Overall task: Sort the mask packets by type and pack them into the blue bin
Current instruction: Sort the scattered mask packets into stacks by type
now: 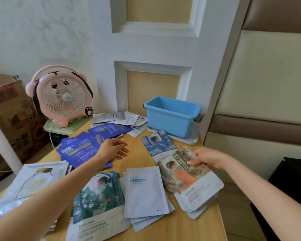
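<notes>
Currently, nearest to me at 6 o'clock on the table [181, 228], a green picture packet [97, 202] lies flat. A stack of white packets [144, 192] lies just beside it on the right, fanned at the near end. At 4 o'clock lies the stack of orange packets [189, 181]. My right hand [207, 158] grasps the far end of this stack, fingers curled onto the top packet. At 8 o'clock a large pale packet [33, 183] lies at the table's left edge.

Toward the centre, my left hand [113, 148] hovers released, fingers loosely curled, holding nothing. It sits at the right edge of a loose pile of dark blue packets [80, 146] at 10 o'clock. At 1 o'clock a blue picture packet [159, 143] lies partly under the orange stack.

Farther out, at 12 o'clock, a heap of grey and white packets [122, 119] lies against the wall. The blue bin [172, 115] stands upright at 1 o'clock on a white tray [189, 138], near the heap. At 11 o'clock stands a pink fan [63, 96], with a cardboard box [10, 115] beyond it at 9 o'clock.
</notes>
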Demonstrator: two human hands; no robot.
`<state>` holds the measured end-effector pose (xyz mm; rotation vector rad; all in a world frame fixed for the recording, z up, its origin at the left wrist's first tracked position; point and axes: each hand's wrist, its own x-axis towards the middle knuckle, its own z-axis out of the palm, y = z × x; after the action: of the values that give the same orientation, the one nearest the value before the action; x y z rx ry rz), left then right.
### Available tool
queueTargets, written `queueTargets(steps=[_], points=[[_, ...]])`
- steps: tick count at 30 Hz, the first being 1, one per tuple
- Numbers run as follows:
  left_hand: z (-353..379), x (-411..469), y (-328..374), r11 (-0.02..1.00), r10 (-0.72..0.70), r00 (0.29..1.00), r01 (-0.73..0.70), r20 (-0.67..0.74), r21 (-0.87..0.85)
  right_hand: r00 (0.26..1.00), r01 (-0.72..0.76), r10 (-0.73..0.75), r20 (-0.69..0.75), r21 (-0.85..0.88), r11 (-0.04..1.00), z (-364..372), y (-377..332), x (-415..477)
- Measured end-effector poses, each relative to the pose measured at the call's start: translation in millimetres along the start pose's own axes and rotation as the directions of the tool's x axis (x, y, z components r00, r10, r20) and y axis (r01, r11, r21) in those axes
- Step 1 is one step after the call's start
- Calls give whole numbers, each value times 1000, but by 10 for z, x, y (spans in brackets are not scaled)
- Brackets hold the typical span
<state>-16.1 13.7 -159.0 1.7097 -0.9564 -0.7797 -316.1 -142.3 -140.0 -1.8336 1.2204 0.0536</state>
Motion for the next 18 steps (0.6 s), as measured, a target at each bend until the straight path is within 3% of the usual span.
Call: queueTargets(steps=[3,6,11,14,18], points=[[41,95,-79,996,-4,999,8,-47,90,998,-52,43,-45,-202,978,113,40,30],[26,235,-136,951,58,989,-13,-136,310,994,-87,53,-91,-428,899,166,-24,36],[-36,596,-123,788,167,968,-16,-189,615,988,-144,89,-129,-526,838,171,-103,74],[0,833,-110,634,208,963,-1,-169,774,979,-178,84,-185,-582,794,204,-170,106],[62,1044,-164,349,256,959,28,-124,937,977,-94,-75,-202,-713,694,277,-386,-10]])
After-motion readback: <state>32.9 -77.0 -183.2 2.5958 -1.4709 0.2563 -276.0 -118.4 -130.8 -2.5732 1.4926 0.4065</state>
